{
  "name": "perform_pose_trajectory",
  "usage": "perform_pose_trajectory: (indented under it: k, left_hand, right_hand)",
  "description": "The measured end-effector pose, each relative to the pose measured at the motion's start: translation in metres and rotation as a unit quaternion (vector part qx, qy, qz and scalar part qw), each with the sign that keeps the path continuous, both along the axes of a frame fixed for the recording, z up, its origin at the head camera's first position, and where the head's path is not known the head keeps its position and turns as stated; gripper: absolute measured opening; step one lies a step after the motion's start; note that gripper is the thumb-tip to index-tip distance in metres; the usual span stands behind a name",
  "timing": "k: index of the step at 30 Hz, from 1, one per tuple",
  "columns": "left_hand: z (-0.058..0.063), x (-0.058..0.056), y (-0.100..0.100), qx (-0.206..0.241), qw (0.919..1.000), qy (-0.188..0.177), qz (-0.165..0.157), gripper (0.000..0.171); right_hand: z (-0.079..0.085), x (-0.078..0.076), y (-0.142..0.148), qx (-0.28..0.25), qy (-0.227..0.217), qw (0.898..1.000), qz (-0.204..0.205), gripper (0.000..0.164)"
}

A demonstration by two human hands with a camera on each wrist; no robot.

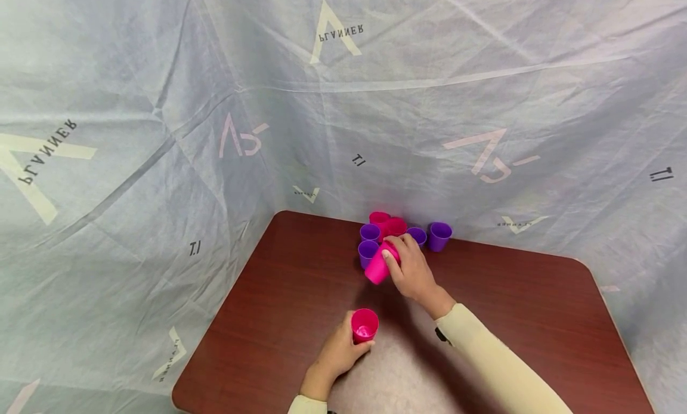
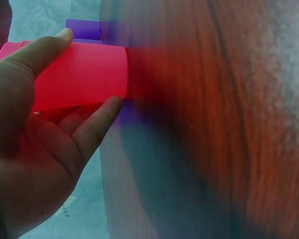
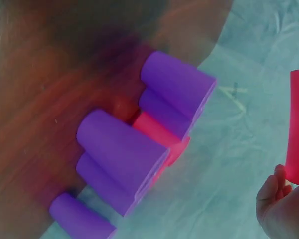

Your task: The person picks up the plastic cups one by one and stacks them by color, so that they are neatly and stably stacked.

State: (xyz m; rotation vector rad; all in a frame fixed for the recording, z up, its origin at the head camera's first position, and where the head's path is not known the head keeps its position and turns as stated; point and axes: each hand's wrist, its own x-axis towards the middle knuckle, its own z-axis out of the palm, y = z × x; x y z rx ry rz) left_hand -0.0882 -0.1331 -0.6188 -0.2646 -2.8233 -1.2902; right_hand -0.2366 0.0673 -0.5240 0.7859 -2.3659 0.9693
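Observation:
Near the front of the table, my left hand (image 1: 339, 348) grips a pink cup (image 1: 365, 327) with its mouth up. The left wrist view has the thumb on one side of this cup (image 2: 89, 74) and fingers on the other. Its base is close to the tabletop; touching or not, I cannot tell. Farther back, my right hand (image 1: 413, 269) holds another pink cup (image 1: 378, 269) tilted in the air, thumb and fingers round its upper end. Right behind it stand purple cups (image 1: 369, 232) and two pink cups (image 1: 380, 218), grouped together and partly hidden by that hand.
One purple cup (image 1: 440, 237) stands slightly apart at the right of the group. The reddish-brown wooden table (image 1: 526, 312) has rounded corners. Grey printed sheeting (image 1: 408, 139) hangs behind the table and along its left side.

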Motion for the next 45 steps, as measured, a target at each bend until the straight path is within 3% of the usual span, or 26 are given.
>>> perform_pose_trajectory:
  k: [6,25,37,45]
  left_hand:
    - [0.0,0.0,0.001,0.0,0.9999,-0.01,0.0,0.063]
    - [-0.005,-0.002,-0.001,0.009,0.9998,-0.019,-0.006,0.069]
    - [-0.001,-0.002,0.001,0.003,0.9998,-0.022,-0.003,0.069]
    - [-0.001,-0.001,0.001,-0.004,0.9998,-0.016,-0.007,0.076]
  right_hand:
    - [-0.008,0.015,-0.006,-0.001,0.001,1.0,0.029,0.034]
    - [-0.016,0.04,-0.019,0.024,-0.01,0.995,0.099,0.033]
    - [-0.023,0.048,-0.023,0.034,0.002,0.992,0.12,0.039]
    - [-0.031,0.053,-0.026,0.054,0.039,0.991,0.117,0.046]
